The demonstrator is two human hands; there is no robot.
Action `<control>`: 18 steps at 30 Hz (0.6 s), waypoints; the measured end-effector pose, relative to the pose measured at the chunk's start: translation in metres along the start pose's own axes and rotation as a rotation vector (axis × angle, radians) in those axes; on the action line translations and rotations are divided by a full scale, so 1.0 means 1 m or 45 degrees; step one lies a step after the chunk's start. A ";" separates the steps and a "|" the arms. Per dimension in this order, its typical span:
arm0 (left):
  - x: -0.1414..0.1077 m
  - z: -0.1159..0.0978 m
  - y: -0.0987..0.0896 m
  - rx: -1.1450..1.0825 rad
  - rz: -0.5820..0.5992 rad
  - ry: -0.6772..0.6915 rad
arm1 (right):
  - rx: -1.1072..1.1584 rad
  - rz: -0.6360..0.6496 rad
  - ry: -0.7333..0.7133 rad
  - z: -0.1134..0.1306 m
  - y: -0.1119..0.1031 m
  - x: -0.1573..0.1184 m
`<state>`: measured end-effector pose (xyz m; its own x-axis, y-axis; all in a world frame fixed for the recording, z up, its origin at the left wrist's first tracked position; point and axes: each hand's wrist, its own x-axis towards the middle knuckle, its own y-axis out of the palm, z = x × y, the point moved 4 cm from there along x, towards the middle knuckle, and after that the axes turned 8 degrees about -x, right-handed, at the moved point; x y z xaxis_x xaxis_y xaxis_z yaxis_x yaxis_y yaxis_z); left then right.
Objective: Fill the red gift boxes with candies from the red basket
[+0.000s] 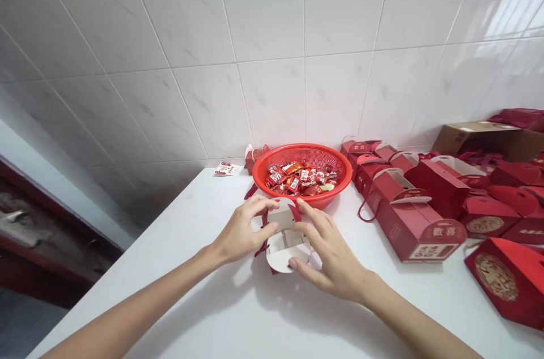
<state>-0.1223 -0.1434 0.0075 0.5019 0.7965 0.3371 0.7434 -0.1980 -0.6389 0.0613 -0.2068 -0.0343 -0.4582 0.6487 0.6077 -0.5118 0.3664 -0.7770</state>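
A small open gift box (pixel 284 259) stands on the table in front of me, its white inside and rounded flaps facing up. Red ribbon (pixel 294 210) runs by its far flap. My left hand (pixel 246 229) pinches the box's left side between thumb and fingers. From the right, my right hand (pixel 329 248) spans the box, thumb on the near flap and fingertips at the far flap and ribbon. Just behind the box is a red plastic basket (pixel 346 173) of wrapped candies (pixel 293 182). My fingers cover part of the box's sides.
Red gift boxes (pixel 419 229) crowd the right side of the white table (pixel 178 296). A cardboard carton (pixel 480 135) stands at the back right. Beside the basket are a small red box (pixel 250 159) and a printed card (pixel 226 169). A tiled wall (pixel 272 93) rises behind.
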 end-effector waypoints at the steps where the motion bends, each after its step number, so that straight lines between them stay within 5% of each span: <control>1: 0.000 0.002 -0.003 -0.015 0.026 -0.008 | 0.004 -0.026 0.075 -0.003 0.001 -0.001; 5: -0.003 0.007 -0.016 0.087 0.270 -0.033 | -0.023 0.061 0.313 -0.016 0.006 -0.003; 10: -0.015 0.009 -0.025 0.321 0.619 -0.119 | -0.093 0.215 0.307 -0.020 0.010 -0.004; 18: -0.023 0.011 -0.026 0.441 0.640 -0.254 | -0.026 0.224 0.228 -0.011 0.006 -0.002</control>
<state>-0.1582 -0.1502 0.0084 0.6350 0.7524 -0.1753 0.2361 -0.4051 -0.8833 0.0675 -0.1982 -0.0414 -0.4018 0.8109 0.4254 -0.4198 0.2498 -0.8726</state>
